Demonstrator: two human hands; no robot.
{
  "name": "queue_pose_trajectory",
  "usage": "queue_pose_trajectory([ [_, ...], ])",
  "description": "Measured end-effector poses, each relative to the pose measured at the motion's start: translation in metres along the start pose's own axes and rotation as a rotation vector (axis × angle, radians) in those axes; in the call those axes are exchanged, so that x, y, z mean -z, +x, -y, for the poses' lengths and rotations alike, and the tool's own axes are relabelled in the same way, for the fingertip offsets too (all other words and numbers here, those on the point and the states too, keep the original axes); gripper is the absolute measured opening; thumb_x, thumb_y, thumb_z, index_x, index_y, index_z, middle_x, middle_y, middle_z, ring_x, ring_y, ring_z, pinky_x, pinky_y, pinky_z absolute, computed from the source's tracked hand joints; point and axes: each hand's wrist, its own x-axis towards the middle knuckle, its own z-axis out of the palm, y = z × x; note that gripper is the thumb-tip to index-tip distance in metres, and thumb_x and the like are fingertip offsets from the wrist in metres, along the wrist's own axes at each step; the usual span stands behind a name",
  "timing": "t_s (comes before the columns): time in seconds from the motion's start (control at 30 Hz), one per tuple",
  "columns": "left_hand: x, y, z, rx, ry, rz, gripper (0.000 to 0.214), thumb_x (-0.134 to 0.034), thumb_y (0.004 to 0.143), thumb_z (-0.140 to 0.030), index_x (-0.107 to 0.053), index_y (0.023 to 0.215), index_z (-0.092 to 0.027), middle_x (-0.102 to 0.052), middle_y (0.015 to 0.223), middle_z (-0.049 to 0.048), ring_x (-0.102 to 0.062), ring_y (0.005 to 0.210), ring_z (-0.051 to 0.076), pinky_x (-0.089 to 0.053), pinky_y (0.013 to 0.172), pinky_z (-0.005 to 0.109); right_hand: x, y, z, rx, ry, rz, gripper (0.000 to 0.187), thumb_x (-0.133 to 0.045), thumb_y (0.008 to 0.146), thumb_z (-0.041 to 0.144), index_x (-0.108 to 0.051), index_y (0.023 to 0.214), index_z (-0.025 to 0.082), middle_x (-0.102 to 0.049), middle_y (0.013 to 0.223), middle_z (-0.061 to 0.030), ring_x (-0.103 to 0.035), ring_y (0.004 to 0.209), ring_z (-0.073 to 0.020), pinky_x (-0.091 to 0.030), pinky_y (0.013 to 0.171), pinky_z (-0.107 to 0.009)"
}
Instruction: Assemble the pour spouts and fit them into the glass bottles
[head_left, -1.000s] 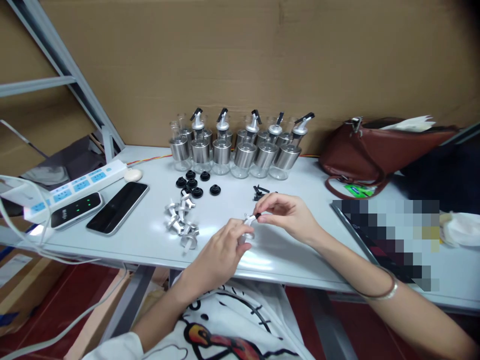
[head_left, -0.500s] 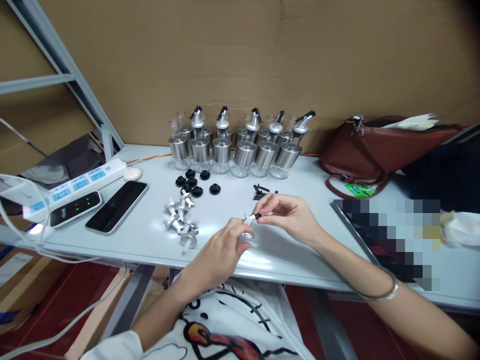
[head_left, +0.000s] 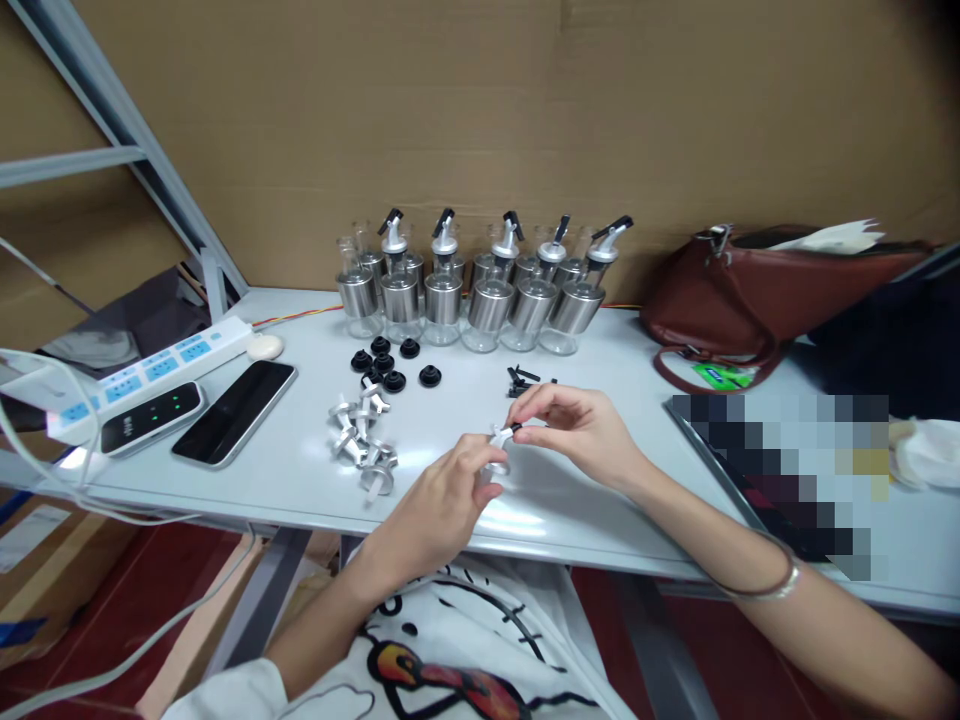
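Fingers of my left hand (head_left: pixel 442 500) pinch a silver pourer spout (head_left: pixel 497 462) over the front of the table. My right hand (head_left: pixel 574 430) pinches a small black lever (head_left: pixel 515 428) against the top of that spout; whether the two are joined, I cannot tell. Just beyond my right hand lie several black levers (head_left: pixel 519 380). Left of my hands is a pile of silver pourer spouts (head_left: pixel 364 440), with black stoppers (head_left: pixel 394 381) behind it. Glass bottles with steel sleeves (head_left: pixel 491 305) stand in rows at the back, some topped with silver pourers with black levers (head_left: pixel 448 230).
On the left are a white power strip (head_left: pixel 157 370), a phone (head_left: pixel 236 412), a black device with green lights (head_left: pixel 152 418) and a round white case (head_left: pixel 265 347). A brown bag (head_left: pixel 705 300) stands at the right, behind a blurred dark flat object (head_left: pixel 750 480). Cardboard (head_left: pixel 480 110) backs the table.
Both hands stay at nearly the same spot, the black lever still against the spout. The view has shifted very slightly; nothing else has visibly moved.
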Motion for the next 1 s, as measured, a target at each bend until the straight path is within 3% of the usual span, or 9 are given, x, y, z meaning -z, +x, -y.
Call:
queue_pose_trajectory([
  [0.4, 0.0001, -0.0012, 0.0012, 0.009, -0.041, -0.008, 0.022, -0.029, 0.099, -0.027, -0.029, 0.121, -0.024, -0.049, 0.111, 0.0087, -0.055, 0.067, 0.008, -0.051, 0.063, 0.027, 0.0037, -0.0012, 0.0036, -0.059, 0.032, 0.152, 0.015, -0.071, 0.075, 0.034, -0.074, 0.079, 0.02, -0.072, 0.081, -0.0053, -0.067, 0.076, -0.0174, -0.054, 0.073, -0.03],
  [0.6, 0.0012, -0.0013, 0.0008, 0.009, -0.045, 0.012, 0.022, -0.028, 0.099, -0.028, -0.03, 0.12, -0.024, -0.05, 0.108, 0.0082, -0.058, 0.081, 0.013, -0.052, 0.066, 0.028, 0.0062, -0.0017, -0.0005, -0.049, 0.046, 0.244, 0.036, -0.064, 0.082, 0.035, -0.064, 0.117, 0.026, -0.066, 0.087, -0.0026, -0.062, 0.077, -0.0134, -0.051, 0.077, -0.029],
  [0.77, 0.001, -0.001, 0.0015, -0.014, -0.026, 0.038, 0.023, -0.029, 0.099, -0.028, -0.03, 0.121, -0.023, -0.051, 0.108, 0.0091, -0.059, 0.091, 0.017, -0.053, 0.07, 0.03, 0.0099, -0.0005, -0.0036, -0.031, 0.086, 0.421, 0.029, -0.057, 0.087, 0.039, -0.07, 0.108, 0.023, -0.06, 0.095, -0.0052, -0.059, 0.087, -0.0153, -0.048, 0.084, -0.031],
  [1.0, 0.0015, 0.0006, 0.0009, -0.046, 0.081, 0.006, 0.021, -0.029, 0.099, -0.028, -0.032, 0.119, -0.021, -0.054, 0.101, 0.0069, -0.058, 0.084, 0.016, -0.052, 0.072, 0.03, 0.0065, 0.0003, -0.0021, -0.137, 0.194, 0.421, 0.027, -0.063, 0.082, 0.042, -0.069, 0.096, 0.02, -0.064, 0.095, -0.0054, -0.059, 0.083, -0.0156, -0.048, 0.081, -0.031],
])
